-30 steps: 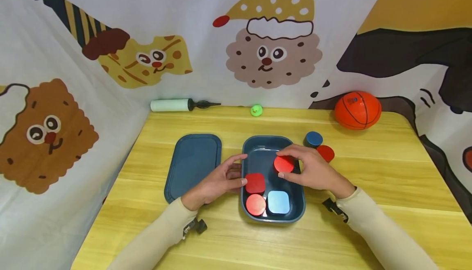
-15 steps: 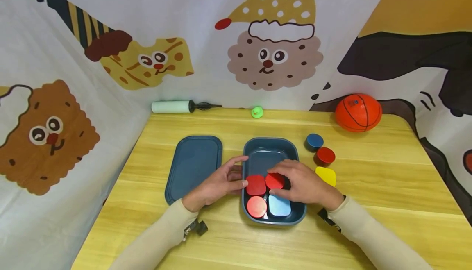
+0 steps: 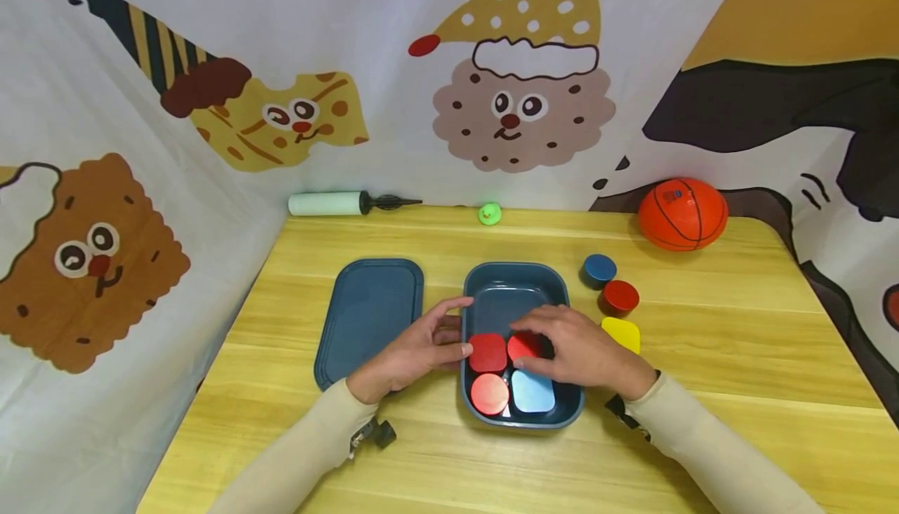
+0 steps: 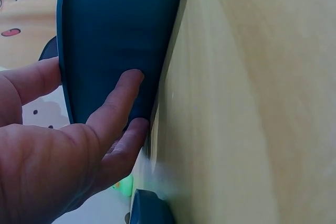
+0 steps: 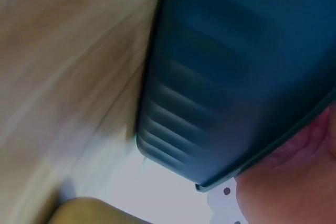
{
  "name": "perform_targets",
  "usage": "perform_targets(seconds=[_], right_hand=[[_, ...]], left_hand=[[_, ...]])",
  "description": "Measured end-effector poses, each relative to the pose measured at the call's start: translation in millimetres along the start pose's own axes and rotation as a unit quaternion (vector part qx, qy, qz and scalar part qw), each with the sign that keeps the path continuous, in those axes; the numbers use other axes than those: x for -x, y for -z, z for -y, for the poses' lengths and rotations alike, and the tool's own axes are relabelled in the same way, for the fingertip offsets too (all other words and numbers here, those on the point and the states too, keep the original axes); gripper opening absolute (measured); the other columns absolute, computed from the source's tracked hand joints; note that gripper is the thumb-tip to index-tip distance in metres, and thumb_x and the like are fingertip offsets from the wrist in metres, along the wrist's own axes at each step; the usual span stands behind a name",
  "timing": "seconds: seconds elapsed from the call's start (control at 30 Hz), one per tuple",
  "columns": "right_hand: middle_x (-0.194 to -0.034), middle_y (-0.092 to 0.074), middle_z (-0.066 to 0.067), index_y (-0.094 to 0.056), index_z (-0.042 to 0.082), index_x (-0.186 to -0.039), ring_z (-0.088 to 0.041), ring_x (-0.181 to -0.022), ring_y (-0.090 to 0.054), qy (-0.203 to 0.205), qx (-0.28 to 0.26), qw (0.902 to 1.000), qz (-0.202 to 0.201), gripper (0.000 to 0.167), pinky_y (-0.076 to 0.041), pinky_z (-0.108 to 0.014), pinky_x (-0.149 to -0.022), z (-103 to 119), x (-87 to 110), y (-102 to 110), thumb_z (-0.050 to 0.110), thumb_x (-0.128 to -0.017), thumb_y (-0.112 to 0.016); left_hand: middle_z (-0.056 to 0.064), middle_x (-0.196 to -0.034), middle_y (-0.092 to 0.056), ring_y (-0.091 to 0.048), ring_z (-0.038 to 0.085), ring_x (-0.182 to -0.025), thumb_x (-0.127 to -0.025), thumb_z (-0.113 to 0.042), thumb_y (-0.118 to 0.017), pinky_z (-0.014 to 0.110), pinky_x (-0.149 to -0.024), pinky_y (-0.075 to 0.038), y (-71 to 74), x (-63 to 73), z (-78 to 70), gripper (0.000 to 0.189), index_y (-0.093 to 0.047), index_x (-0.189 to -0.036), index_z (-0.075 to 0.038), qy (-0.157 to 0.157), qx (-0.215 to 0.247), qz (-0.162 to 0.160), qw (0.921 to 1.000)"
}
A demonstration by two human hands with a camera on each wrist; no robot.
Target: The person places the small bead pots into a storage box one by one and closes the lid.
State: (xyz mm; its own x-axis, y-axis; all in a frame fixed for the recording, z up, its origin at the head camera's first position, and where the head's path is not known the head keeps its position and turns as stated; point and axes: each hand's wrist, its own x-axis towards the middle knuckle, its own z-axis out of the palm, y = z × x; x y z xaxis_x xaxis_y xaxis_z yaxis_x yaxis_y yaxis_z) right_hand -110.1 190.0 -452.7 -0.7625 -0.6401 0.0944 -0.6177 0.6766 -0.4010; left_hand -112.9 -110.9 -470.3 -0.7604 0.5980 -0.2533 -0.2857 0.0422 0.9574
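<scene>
In the head view, my right hand point(image 3: 572, 346) pinches a red round-topped block point(image 3: 524, 348) inside a dark blue open box point(image 3: 516, 268). It sits beside a red square-topped block point(image 3: 488, 352) and just behind a light blue square-topped one point(image 3: 532, 391). A lighter red round-topped block point(image 3: 489, 394) fills the box's near left corner. My left hand point(image 3: 414, 348) touches the box's left side, thumb and forefinger spread at the rim. Fingers point(image 4: 128, 85) rest against the outer wall in the left wrist view. The right wrist view shows mostly the box's outer wall point(image 5: 210, 77), hiding the pinch.
Right of the box stand a blue round piece point(image 3: 599, 270), a red round piece point(image 3: 619, 297) and a yellow square one point(image 3: 621, 334). A dark blue lid point(image 3: 370, 319) lies left. A pump point(image 3: 326, 203), green duck point(image 3: 489, 214) and orange ball point(image 3: 683, 214) line the back.
My right hand has brought the red round-topped block nearer and leftward, down beside the red square-topped one. The yellow piece has come into view behind it. My left hand has stayed put.
</scene>
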Motion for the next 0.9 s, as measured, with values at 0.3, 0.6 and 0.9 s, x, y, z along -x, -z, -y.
perform_targets(seconds=[0.3, 0.6, 0.9], right_hand=[[-0.116, -0.077, -0.003, -0.075, 0.011, -0.128, -0.019, -0.101, -0.071, -0.002, -0.046, 0.9965, -0.070, 0.048, -0.064, -0.041, -0.083, -9.8, 7.6, 17.2, 0.036, -0.088, -0.088], [-0.116, -0.077, -0.007, -0.076, 0.011, -0.124, -0.026, -0.094, -0.072, -0.035, -0.019, 0.9890, -0.143, 0.040, -0.062, -0.042, -0.074, -34.5, 18.1, 44.4, 0.027, -0.089, -0.086], [-0.125, -0.074, -0.012, -0.074, 0.009, -0.124, -0.033, -0.107, -0.072, -0.088, -0.016, 0.9810, -0.173, 0.038, -0.059, -0.057, -0.091, -71.2, 25.1, 60.3, 0.020, -0.090, -0.085]], left_hand=[[0.024, -0.158, -0.042, -0.059, 0.027, -0.132, -0.101, -0.007, -0.071, 0.042, -0.099, -0.061, -0.4, 0.0, -1.0, 0.080, -0.029, -0.167, -0.022, -0.002, -0.004, -0.001, 1.0000], [0.024, -0.158, -0.042, -0.058, 0.029, -0.133, -0.101, -0.008, -0.072, 0.043, -0.100, -0.061, -0.2, 1.2, -1.2, 0.081, -0.029, -0.167, -0.022, 0.000, -0.008, -0.002, 1.0000], [0.024, -0.158, -0.042, -0.058, 0.030, -0.134, -0.101, -0.007, -0.070, 0.044, -0.101, -0.061, -0.7, 2.3, -0.2, 0.080, -0.028, -0.167, -0.022, 0.004, -0.005, -0.004, 1.0000]])
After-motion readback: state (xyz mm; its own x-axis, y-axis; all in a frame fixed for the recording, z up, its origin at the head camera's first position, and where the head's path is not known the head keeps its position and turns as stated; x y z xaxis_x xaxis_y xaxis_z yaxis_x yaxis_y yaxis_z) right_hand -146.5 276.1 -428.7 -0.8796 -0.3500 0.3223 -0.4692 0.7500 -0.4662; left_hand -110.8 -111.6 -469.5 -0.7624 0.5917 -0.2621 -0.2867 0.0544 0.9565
